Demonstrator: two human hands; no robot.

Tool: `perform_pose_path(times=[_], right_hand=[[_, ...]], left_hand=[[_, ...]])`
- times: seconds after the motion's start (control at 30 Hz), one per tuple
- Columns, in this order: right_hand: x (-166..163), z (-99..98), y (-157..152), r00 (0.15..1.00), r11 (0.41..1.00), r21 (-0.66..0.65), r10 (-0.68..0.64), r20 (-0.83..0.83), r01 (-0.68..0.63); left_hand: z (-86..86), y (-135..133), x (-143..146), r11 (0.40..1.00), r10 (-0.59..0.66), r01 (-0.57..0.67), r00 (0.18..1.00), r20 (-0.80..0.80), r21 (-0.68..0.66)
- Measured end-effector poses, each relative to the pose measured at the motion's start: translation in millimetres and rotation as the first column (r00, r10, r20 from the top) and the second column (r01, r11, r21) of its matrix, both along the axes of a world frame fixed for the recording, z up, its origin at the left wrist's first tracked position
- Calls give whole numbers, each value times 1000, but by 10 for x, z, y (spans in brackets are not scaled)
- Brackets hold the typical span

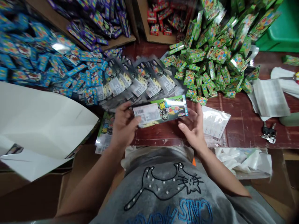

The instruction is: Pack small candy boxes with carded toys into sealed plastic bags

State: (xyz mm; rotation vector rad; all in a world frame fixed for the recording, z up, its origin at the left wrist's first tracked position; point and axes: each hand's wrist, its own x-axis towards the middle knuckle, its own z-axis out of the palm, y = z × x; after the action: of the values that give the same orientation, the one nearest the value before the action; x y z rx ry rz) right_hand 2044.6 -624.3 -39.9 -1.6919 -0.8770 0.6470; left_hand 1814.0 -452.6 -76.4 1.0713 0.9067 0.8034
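My left hand (124, 124) pinches the left end of a printed plastic packet (171, 109), black and green with a white barcode label. The packet lies level above the table's front part. At its right end is my right hand (193, 126), thumb and fingers apart; whether a fingertip touches the packet I cannot tell. Just behind lies a fanned pile of similar black packets (142, 79) with white labels. Another green and black packet (106, 127) lies left of my left hand. A sheet of white stickers (216, 120) rests beside my right hand.
Heaps of small blue boxes (30, 53) and green boxes (210, 65) flank the packets. Cartons at the back hold purple boxes (105, 18) and red boxes (163, 15). A large white sheet (44, 121) juts in at left. Keys (268, 133) lie near the right front edge.
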Motion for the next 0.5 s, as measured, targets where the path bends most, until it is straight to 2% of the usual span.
perform_pose_path(times=[0.1,0.13,0.2,0.27,0.37,0.5], right_hand=[[-55,-84,130,992,989,88,-119,42,115],[-44,-78,169,993,992,89,-99,62,93],[-11,-41,217,995,997,48,61,77,-64],[8,-6,231,968,972,-6,233,88,-234],[2,2,215,931,944,-56,331,156,-326],[-43,-59,168,880,884,-41,467,89,-465]], left_hand=[[-3,-358,-74,979,-205,206,975,-83,-7],[12,-438,-74,954,-299,299,948,-110,-18],[54,-516,-26,902,-431,430,893,-132,-43],[89,-511,69,916,-402,401,910,-105,-29],[87,-457,196,950,-308,310,950,-54,35],[26,-417,174,894,-446,448,892,-76,11]])
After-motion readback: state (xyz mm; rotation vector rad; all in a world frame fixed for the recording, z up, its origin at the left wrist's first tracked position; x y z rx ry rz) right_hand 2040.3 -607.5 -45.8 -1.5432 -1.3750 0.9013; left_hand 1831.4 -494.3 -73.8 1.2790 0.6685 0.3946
